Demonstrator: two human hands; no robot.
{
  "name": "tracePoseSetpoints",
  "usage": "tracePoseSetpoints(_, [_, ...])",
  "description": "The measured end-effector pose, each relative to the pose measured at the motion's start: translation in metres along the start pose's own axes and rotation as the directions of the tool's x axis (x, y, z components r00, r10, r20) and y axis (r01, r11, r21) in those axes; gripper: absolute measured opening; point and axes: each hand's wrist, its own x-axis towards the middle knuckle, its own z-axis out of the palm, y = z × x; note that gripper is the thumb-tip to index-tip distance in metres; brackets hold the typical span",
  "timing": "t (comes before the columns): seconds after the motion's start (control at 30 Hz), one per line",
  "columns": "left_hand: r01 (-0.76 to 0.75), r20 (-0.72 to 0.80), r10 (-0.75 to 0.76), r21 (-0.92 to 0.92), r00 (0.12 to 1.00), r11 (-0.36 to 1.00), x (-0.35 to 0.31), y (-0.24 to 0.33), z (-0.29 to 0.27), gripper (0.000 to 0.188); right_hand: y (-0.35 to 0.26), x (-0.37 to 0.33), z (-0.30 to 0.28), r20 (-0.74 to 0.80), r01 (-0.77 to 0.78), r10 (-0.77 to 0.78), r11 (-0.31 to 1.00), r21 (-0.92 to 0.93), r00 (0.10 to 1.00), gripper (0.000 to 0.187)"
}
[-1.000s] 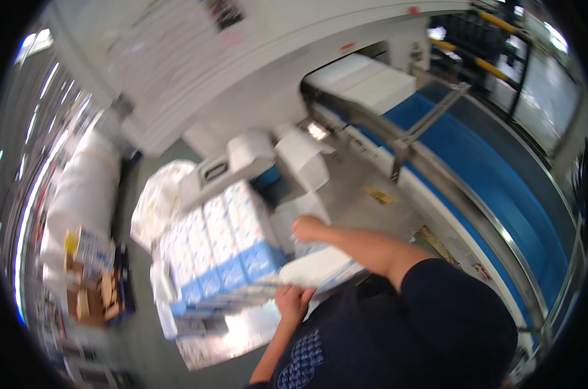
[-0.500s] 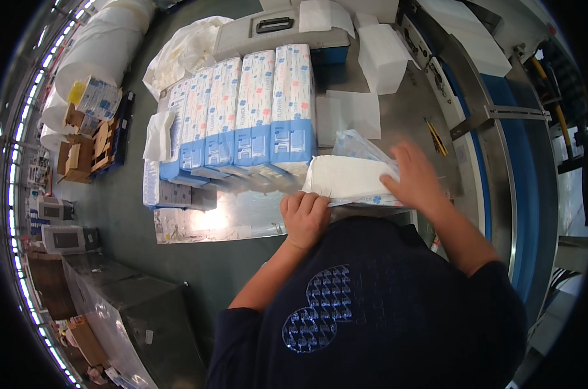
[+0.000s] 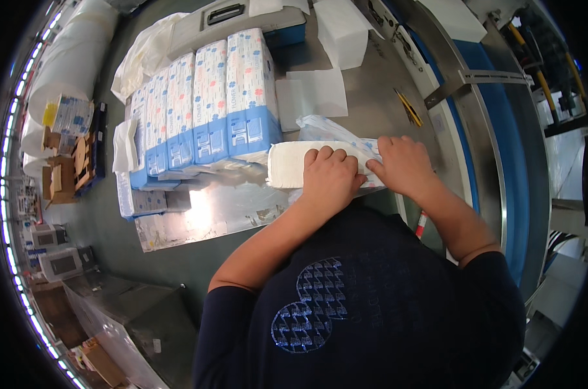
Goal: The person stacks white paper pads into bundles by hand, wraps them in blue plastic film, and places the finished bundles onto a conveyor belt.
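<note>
A white tissue stack (image 3: 285,165) lies at the table's near edge in front of me, partly inside a clear printed plastic wrapper (image 3: 327,128). My left hand (image 3: 333,176) is closed over the middle of the stack, its fingers curled on the top. At the stack's right end my right hand (image 3: 403,163) grips the wrapper, with thumb and fingers bent around it. The fingertips of both hands are partly hidden. Just left of the stack stands a row of several filled tissue packs (image 3: 250,97), in white printed film with blue lower ends.
A grey case (image 3: 196,27) with a black handle stands behind the packs, beside crumpled white sheeting (image 3: 145,55). White sheets (image 3: 323,91) and a yellow-and-black tool (image 3: 408,107) lie on the metal table (image 3: 206,217). A metal-edged blue conveyor (image 3: 504,149) runs along the right.
My left hand has moved from the stack's near left corner onto its top. My right hand, blurred before, now grips the wrapper at the right end. The view has shifted.
</note>
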Motion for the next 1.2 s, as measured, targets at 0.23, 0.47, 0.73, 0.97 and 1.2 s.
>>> tracePoseSetpoints(0.23, [-0.194, 0.154, 0.193, -0.011, 0.969, 0.981, -0.012, 0.009, -0.012, 0.016, 0.031, 0.034, 0.027, -0.03, 0.093, -0.091, 0.994, 0.057, 0.995, 0.014])
tracePoseSetpoints(0.47, [-0.167, 0.138, 0.166, -0.004, 0.976, 0.986, -0.026, 0.014, -0.007, 0.021, 0.048, 0.03, 0.033, -0.025, -0.098, 0.126, 0.87, 0.483, 0.992, 0.027])
tracePoseSetpoints(0.73, [-0.121, 0.077, 0.121, 0.001, 0.99, 0.993, -0.005, 0.039, 0.014, 0.021, 0.058, 0.024, 0.063, 0.383, -0.457, 0.267, 0.333, 0.825, 0.884, 0.022])
tracePoseSetpoints(0.97, [-0.177, -0.154, 0.17, -0.032, 0.973, 0.984, -0.012, 0.022, -0.004, 0.014, 0.047, 0.017, 0.074, 0.563, -0.49, 0.294, -0.287, 0.823, 0.772, 0.011])
tracePoseSetpoints(1.2, [0.735, -0.264, -0.771, -0.24, 0.579, 0.634, -0.083, -0.127, -0.061, 0.023, 0.048, -0.001, 0.071, 0.473, -0.475, 0.327, -0.08, 0.876, 0.818, 0.021])
